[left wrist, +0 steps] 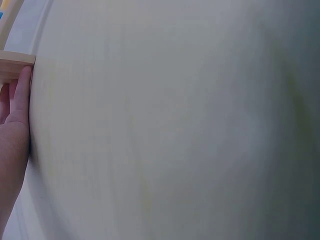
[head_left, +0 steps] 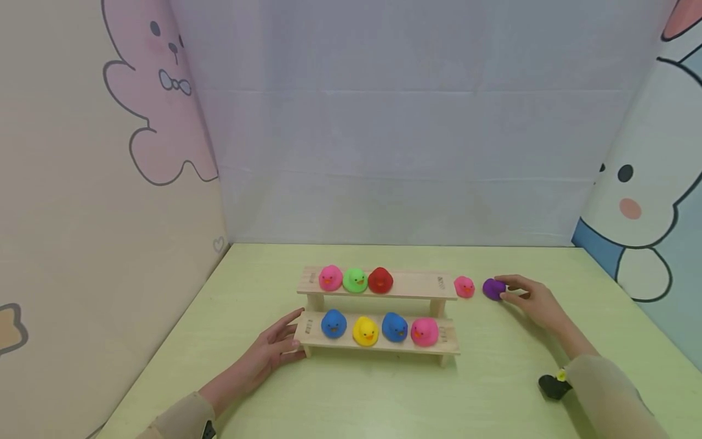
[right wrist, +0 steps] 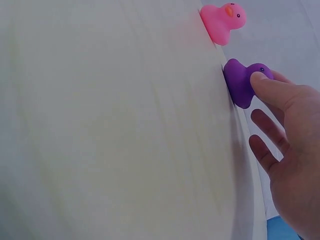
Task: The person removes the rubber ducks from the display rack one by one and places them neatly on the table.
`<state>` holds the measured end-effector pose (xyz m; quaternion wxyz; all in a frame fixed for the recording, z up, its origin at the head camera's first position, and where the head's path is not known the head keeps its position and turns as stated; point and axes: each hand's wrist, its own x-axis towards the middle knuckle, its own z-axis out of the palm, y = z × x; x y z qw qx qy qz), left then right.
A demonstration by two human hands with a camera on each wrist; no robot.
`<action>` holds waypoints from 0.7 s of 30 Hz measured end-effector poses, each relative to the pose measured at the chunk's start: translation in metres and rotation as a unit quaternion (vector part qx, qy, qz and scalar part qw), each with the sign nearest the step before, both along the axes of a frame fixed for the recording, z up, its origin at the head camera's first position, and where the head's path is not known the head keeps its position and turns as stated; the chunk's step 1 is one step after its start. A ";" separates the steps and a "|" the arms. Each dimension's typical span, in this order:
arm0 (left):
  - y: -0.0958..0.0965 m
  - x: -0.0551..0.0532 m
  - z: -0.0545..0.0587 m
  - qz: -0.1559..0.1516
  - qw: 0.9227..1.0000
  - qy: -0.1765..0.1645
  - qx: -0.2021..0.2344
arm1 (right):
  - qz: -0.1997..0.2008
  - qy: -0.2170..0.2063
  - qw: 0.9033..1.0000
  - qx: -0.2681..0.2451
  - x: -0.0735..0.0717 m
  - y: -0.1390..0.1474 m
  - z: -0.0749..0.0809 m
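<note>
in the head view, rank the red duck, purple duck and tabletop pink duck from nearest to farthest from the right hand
1. Purple duck: pinched by the right hand
2. Tabletop pink duck: left of it
3. Red duck: upper shelf

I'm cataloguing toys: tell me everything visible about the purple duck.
The purple duck is smooth and rounded, apparently rubber or plastic, with a dark eye. The right hand pinches its head, partly hiding it. It is roughly upright, right of a lone pink duck; whether its base touches the table is unclear.
</note>
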<state>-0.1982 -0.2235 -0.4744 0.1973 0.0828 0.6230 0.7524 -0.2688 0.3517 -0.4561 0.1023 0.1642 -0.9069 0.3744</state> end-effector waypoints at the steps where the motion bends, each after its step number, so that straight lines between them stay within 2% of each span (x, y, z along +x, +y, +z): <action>1: 0.000 0.000 0.000 -0.001 1.000 0.000 0.000 | -0.001 0.000 1.000 -0.001 0.000 0.000 0.000; 11: 0.000 0.000 0.001 -0.004 1.000 0.000 0.000 | -0.005 0.005 1.000 0.005 0.000 0.000 0.000; 21: 0.000 0.001 0.001 -0.003 1.000 0.005 0.005 | -0.001 -0.009 1.000 0.009 0.000 0.001 0.000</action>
